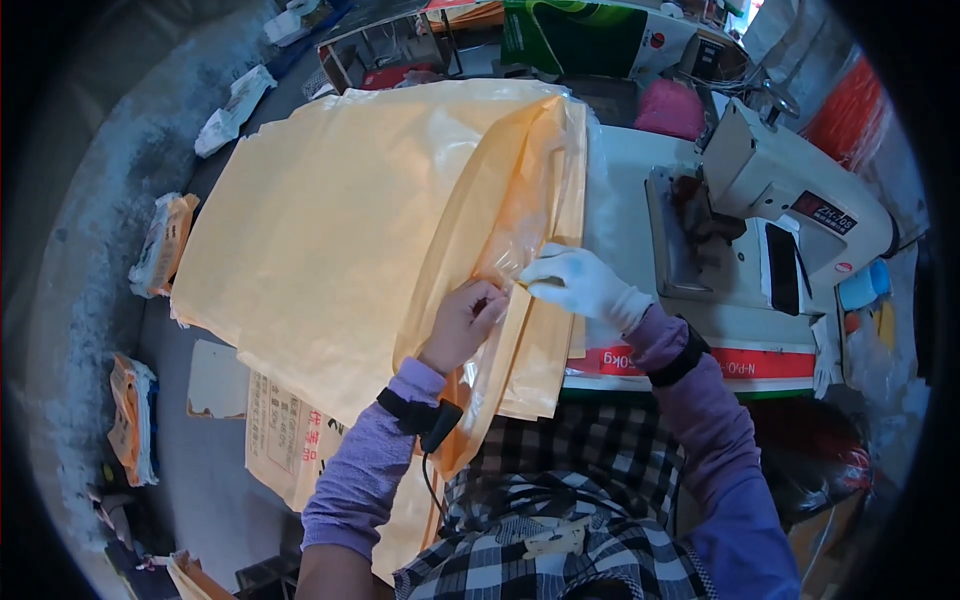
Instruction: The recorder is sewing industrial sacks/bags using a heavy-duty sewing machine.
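At the folded edge of the top orange sack (380, 220), your bare left hand (468, 318) pinches the clear plastic liner (510, 250), fingers closed on it. Your gloved right hand (578, 282) grips the same liner just beside it. The sack lies on a stack of orange sacks (300, 440) across the table (620, 170), left of the white sewing machine (790, 200).

White sewing table (625, 170): orange sacks (350, 230), sewing machine (780, 190) on top.
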Demonstrator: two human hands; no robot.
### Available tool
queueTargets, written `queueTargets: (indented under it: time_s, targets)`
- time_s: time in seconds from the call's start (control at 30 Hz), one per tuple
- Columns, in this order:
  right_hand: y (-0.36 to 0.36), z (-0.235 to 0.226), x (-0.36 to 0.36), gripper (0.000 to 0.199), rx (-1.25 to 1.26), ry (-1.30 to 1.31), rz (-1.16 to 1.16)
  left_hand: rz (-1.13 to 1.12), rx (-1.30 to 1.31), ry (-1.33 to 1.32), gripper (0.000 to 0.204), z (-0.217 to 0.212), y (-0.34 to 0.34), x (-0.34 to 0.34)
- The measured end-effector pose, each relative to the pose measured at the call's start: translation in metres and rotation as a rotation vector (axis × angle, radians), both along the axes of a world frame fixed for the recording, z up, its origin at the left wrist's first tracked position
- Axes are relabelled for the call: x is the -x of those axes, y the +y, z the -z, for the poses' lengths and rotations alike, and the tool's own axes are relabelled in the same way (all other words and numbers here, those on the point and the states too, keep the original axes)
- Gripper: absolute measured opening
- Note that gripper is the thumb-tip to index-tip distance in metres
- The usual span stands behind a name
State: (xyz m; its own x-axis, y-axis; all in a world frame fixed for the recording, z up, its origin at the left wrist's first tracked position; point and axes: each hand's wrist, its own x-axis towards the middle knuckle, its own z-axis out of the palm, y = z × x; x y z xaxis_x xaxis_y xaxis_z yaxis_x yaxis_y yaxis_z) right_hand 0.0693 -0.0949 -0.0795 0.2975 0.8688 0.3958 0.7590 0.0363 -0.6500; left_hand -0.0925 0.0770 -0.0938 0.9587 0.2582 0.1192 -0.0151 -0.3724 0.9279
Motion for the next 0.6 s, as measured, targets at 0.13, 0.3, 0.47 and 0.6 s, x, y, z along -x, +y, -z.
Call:
queueTargets:
  time_s: [0.13,0.3,0.47,0.6]
  targets:
    - [0.000,0.004,0.008,0.008,0.002,-0.052,0.009,0.102,-0.282,-0.050,0.012,-0.008,-0.001,-0.010]
    - [-0.020,0.006,0.005,0.011,-0.045,-0.044,0.106,0.146,-0.252,-0.019,0.011,-0.003,0.012,-0.013]
    - [-0.025,0.014,0.007,0.006,-0.124,-0.148,0.090,0.150,-0.048,0.043,0.011,0.003,0.013,-0.015]
    - [-0.025,0.010,0.007,0.007,-0.031,-0.305,0.064,0.173,0.012,0.094,0.012,0.005,0.017,-0.014]
